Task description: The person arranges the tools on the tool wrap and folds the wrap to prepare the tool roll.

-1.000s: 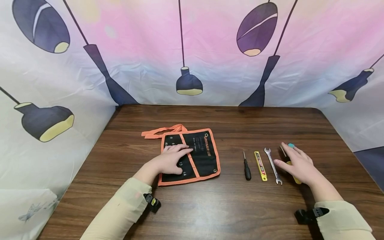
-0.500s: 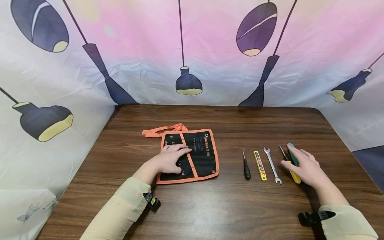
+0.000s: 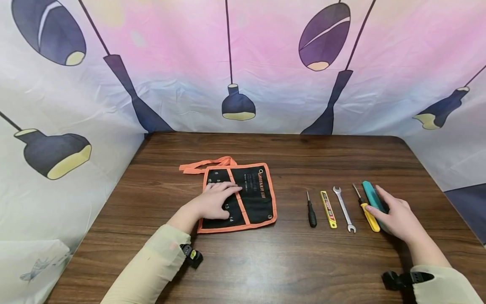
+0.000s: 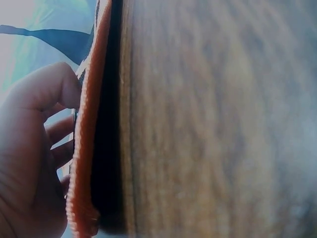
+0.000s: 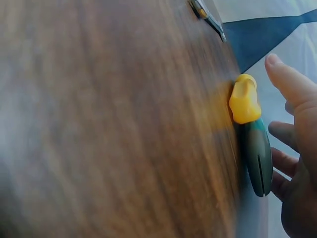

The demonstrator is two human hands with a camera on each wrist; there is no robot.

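Note:
My left hand (image 3: 214,202) rests on a black tool pouch (image 3: 256,207) with orange edging and numbered pockets. In the left wrist view, its thumb and fingers lie against the pouch's face, above the orange edge (image 4: 86,124). My right hand (image 3: 398,217) hovers over a teal tool (image 3: 370,192), fingers spread and relaxed. The right wrist view shows that tool's slit end (image 5: 260,168) beside the fingers, apparently not gripped. Just left of it lies a yellow-handled screwdriver (image 3: 371,218). The hand hides part of the teal tool.
Left of the yellow screwdriver lie a double open-ended wrench (image 3: 344,209), a flat yellow labelled case (image 3: 328,210) and a black-handled screwdriver (image 3: 312,214). An orange strap (image 3: 205,166) extends behind the pouch. A printed curtain (image 3: 265,105) hangs beyond the wooden table (image 3: 288,261).
My right hand has moved right, off the yellow screwdriver, leaving it and more of the teal tool in sight. The left hand stays on the pouch.

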